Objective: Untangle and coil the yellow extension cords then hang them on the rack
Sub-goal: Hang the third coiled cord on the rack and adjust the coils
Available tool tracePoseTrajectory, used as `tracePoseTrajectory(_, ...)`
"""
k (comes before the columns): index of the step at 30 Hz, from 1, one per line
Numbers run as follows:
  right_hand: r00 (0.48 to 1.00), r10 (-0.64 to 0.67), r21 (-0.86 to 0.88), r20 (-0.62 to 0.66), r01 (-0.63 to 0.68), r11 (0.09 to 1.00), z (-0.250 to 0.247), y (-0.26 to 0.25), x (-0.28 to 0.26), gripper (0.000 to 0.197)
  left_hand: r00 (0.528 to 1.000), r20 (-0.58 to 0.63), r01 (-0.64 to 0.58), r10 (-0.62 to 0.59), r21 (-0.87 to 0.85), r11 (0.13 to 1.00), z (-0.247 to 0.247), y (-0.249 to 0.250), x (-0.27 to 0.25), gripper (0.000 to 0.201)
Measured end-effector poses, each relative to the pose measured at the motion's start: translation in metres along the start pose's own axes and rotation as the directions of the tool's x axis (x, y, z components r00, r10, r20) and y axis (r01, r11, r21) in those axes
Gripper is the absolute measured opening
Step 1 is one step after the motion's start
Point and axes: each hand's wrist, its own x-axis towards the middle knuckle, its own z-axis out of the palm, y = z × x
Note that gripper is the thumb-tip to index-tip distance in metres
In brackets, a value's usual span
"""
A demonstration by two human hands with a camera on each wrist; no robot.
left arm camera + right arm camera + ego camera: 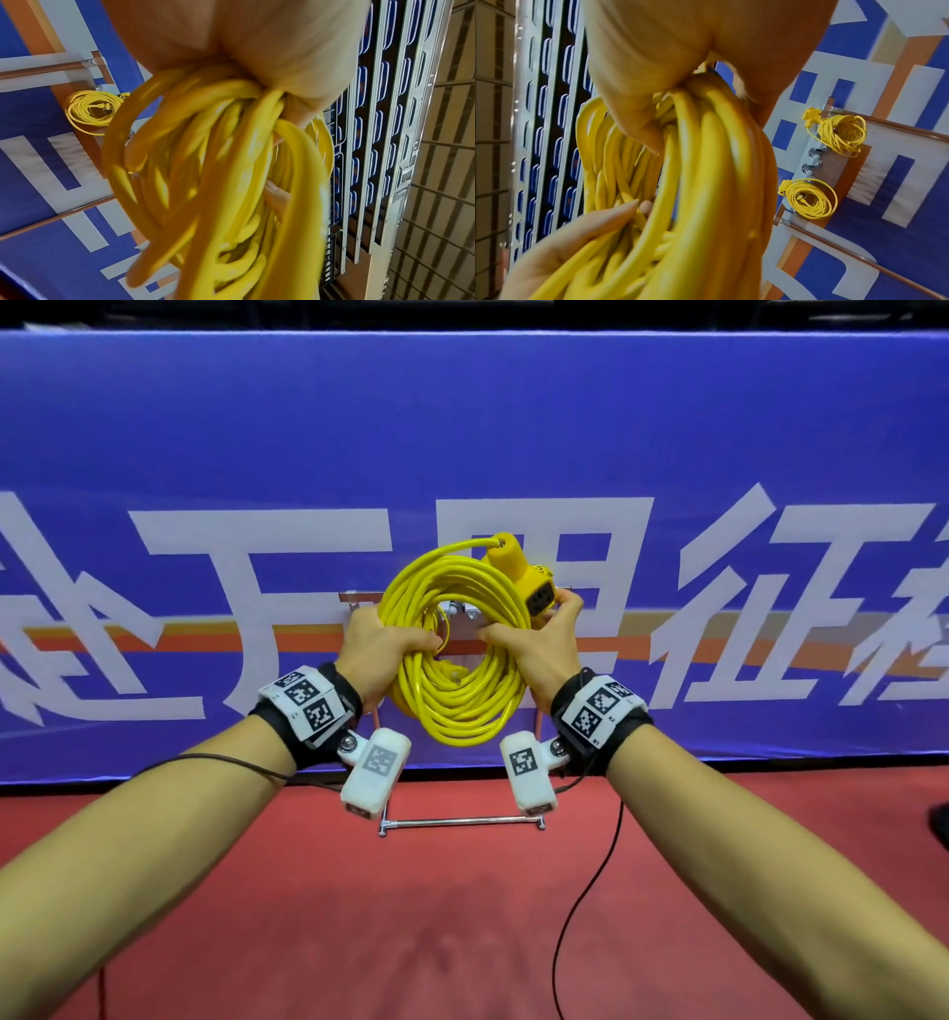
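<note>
A coiled yellow extension cord point(452, 660) is held up in front of the rack point(359, 597) by both hands. My left hand point(405, 639) grips the coil's left side, fingers wrapped round the strands point(205, 142). On the right side, my right hand point(518, 629) grips the strands point(706, 162), and its fingertips touch the yellow socket block point(534, 588) at the coil's top right. In the right wrist view two other coiled yellow cords point(841, 135) point(811, 201) hang on the rack's grey bar point(808, 162). One hung coil point(90, 110) shows in the left wrist view.
The rack stands against a blue banner point(205, 428) with white characters, its chrome foot bar point(462, 822) on the red floor point(462, 916). Thin black cables point(590, 891) trail from my wrists across the floor. Rows of blue seats point(365, 142) show behind railings.
</note>
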Motion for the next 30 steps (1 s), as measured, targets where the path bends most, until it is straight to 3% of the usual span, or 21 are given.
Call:
tracePoseTrajectory(4,0.997,-0.073,-0.103,0.001,0.072,0.992,-0.009,0.009,0.010,0.090,0.997,-0.020,-0.070,0.071,0.083,0.994,0.003,-0.006,0.007,0.028)
tracePoseTrajectory(8,0.989,-0.103,-0.185,0.107,0.121,0.975,-0.015,0.026,0.027,0.108,0.989,0.026,-0.150,0.148,0.229,0.962,-0.001,-0.018,0.029,0.032)
tracePoseTrajectory(11,0.974,-0.046,-0.125,0.220,0.075,0.989,-0.024,0.046,0.047,0.123,0.984,0.096,-0.173,0.152,0.268,0.948,-0.002,-0.038,0.054,0.035)
tracePoseTrajectory(14,0.948,0.138,0.036,0.286,-0.155,0.987,-0.030,0.070,0.069,0.086,0.980,0.141,-0.173,0.139,0.270,0.947,-0.001,-0.068,0.082,0.028)
tracePoseTrajectory(17,0.916,0.311,0.131,0.252,-0.350,0.927,-0.035,0.095,0.098,0.044,0.976,0.187,-0.160,0.111,0.271,0.949,-0.003,-0.107,0.118,0.026)
tracePoseTrajectory(19,0.899,0.382,0.139,0.213,-0.415,0.899,-0.037,0.112,0.127,0.041,0.967,0.240,-0.149,0.081,0.279,0.949,-0.002,-0.131,0.147,0.030)
tracePoseTrajectory(22,0.888,0.440,0.008,0.137,-0.445,0.896,-0.036,0.131,0.168,0.035,0.957,0.288,-0.122,0.034,0.295,0.948,0.000,-0.157,0.189,0.029)
tracePoseTrajectory(27,0.910,0.414,-0.097,0.024,-0.410,0.907,-0.029,0.162,0.239,0.028,0.945,0.325,-0.149,0.029,0.350,0.925,-0.007,-0.184,0.270,0.039)
tracePoseTrajectory(30,0.936,0.342,-0.101,-0.080,-0.349,0.932,-0.027,0.179,0.282,0.027,0.934,0.356,-0.172,0.009,0.428,0.887,-0.009,-0.198,0.309,0.026)
